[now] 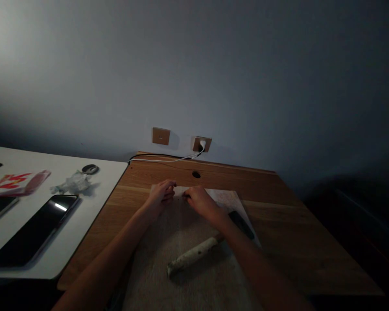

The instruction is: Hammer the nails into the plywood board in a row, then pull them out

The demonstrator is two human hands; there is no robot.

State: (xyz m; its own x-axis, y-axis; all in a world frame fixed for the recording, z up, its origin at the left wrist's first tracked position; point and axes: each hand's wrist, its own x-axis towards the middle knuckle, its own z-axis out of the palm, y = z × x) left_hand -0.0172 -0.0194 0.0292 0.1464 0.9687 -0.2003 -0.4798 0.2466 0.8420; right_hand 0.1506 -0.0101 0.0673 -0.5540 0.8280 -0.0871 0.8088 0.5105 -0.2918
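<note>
left hand (160, 195) and right hand (199, 201): fingers of both pinch far edge of pale sheet (181, 255) spread on wooden counter (288, 233). one pale roll (194, 255) lies on sheet. white counter (94, 194) left: two phones, red-lettered packet (16, 182), writing unreadable.

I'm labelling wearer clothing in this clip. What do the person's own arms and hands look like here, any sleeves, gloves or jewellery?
Both forearms are bare up to the frame edge: no sleeves show. The left hand and right hand wear no gloves. No watch, ring or bracelet is visible, though the dim light could hide small items.
</note>
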